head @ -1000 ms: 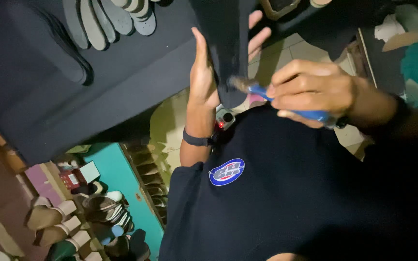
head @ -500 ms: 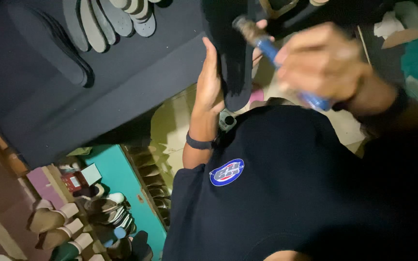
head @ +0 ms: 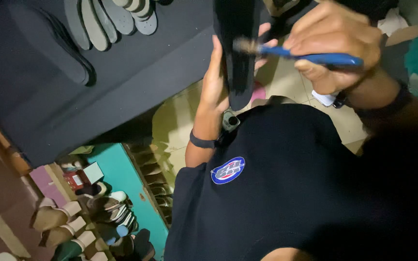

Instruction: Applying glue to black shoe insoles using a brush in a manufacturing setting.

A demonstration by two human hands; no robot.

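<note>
1. Compared with half a second ago: brush [head: 310, 55] now turned level, bristle end against the dark sole [head: 235, 48], no longer slanted up above it
2. Right hand [head: 337, 46] higher in view than before, fingers closed around the blue handle
3. Left hand [head: 216, 79] in nearly the same place as before, gripping the sole from behind, fingertips [head: 265, 30] showing past its right edge
4. Sole held upright between both hands, above the black shirt [head: 291, 193]; long, narrow, matt black, rounded lower tip
5. Grey insoles [head: 107, 19] lying on the dark table [head: 122, 87] at upper left, well apart
</note>
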